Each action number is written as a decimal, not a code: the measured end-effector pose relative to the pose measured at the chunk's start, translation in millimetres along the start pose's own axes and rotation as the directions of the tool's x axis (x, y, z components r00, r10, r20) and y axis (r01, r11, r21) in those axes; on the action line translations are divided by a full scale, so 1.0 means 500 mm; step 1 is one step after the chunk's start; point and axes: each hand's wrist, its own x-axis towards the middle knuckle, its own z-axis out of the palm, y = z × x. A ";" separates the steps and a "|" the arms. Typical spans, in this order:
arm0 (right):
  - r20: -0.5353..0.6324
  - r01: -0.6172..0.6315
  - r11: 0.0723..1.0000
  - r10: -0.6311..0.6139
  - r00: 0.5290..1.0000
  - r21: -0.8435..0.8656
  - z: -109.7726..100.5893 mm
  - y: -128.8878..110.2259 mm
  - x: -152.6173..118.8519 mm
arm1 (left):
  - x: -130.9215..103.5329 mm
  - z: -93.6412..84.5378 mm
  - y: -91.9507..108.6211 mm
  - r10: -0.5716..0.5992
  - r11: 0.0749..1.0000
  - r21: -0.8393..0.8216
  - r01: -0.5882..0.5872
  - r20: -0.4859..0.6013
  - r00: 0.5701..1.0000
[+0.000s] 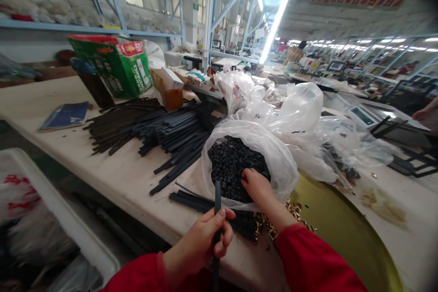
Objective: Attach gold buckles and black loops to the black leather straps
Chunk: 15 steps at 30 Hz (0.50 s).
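Observation:
A dark strap (218,200) stands roughly upright between the fingers of my left hand (208,232), its upper end sticking out above the thumb. My right hand (256,187) reaches into a white plastic bag (285,164) full of small black loops (232,159). Its fingers are bent against the loops, and the fingertips are hidden, so what they hold cannot be made out. Dark straps (185,127) lie fanned out left of the bag. More straps (191,200), some with gold buckles (270,228), lie between the bag and my hands.
A yellow-gold round tray (342,232) lies at the right. Clear plastic bags (297,105) are heaped behind. A green box (126,73), a brown container (96,89) and a blue booklet (66,115) stand or lie at the left. A white bin (61,196) is below the table's edge.

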 end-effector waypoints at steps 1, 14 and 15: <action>-0.011 -0.001 0.999 0.002 1.000 0.040 -0.005 0.000 -0.002 | -0.001 0.005 0.003 0.002 1.000 -0.001 -0.002 0.016 1.000; 0.232 -0.235 -0.001 0.145 0.962 0.972 -0.083 -0.063 -0.202 | -0.035 0.068 0.091 0.025 0.612 0.774 -0.164 0.189 0.982; 0.259 -0.248 -0.085 0.147 0.955 0.965 -0.082 -0.066 -0.214 | -0.040 0.072 0.085 0.021 0.595 0.788 -0.155 0.177 0.984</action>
